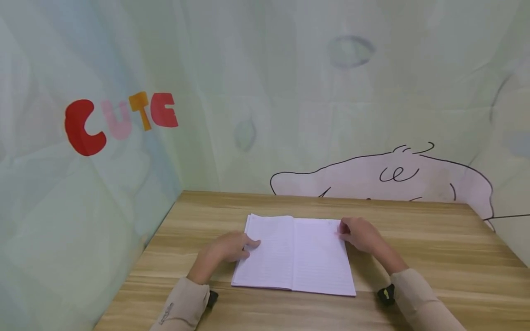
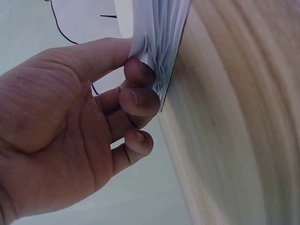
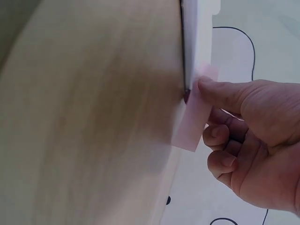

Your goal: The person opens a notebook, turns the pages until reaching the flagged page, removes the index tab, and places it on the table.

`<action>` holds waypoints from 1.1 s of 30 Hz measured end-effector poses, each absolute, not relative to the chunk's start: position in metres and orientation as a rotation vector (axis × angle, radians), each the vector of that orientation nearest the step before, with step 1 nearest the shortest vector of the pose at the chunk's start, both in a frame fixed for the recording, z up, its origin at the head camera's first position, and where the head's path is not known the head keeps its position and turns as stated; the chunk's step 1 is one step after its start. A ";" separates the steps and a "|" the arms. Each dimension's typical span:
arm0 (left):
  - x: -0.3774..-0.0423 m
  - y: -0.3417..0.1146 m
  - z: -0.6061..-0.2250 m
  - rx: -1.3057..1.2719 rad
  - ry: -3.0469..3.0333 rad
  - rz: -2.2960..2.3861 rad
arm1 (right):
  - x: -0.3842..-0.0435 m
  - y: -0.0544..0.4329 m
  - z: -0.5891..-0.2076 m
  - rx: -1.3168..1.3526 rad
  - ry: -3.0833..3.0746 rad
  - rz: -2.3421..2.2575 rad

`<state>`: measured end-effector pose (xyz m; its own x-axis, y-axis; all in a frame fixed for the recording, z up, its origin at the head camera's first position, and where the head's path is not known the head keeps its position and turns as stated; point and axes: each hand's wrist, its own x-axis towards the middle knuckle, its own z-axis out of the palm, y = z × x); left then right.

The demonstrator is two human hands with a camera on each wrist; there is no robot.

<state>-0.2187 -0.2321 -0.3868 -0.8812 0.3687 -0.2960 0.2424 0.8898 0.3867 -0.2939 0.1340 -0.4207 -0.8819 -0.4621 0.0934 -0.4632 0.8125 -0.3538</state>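
Observation:
An open lined notebook [image 1: 319, 262] lies flat on the wooden table. My left hand [image 1: 227, 247] grips its left edge, thumb over the page; in the left wrist view, curled fingertips [image 2: 140, 98] touch the fanned page edges [image 2: 164, 37]. At the notebook's upper right edge, my right hand [image 1: 360, 233] pinches a translucent pink paper strip [image 3: 194, 122]. The right wrist view has this strip against the page edge, its lower end sticking out past the notebook. The part of the strip under the thumb is hidden.
The wood-grain table [image 1: 198, 211] meets a pale fabric backdrop [image 1: 248, 55] at its back and left. Colored "CUTE" letters [image 1: 84, 128] and a line-drawn cartoon figure [image 1: 352, 179] decorate it. Dark wrist devices [image 1: 386, 295] sit at both sleeves.

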 end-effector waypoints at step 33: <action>-0.227 -0.232 -0.395 0.391 2.669 0.506 | -0.274 0.198 -0.416 1.009 -3.164 0.800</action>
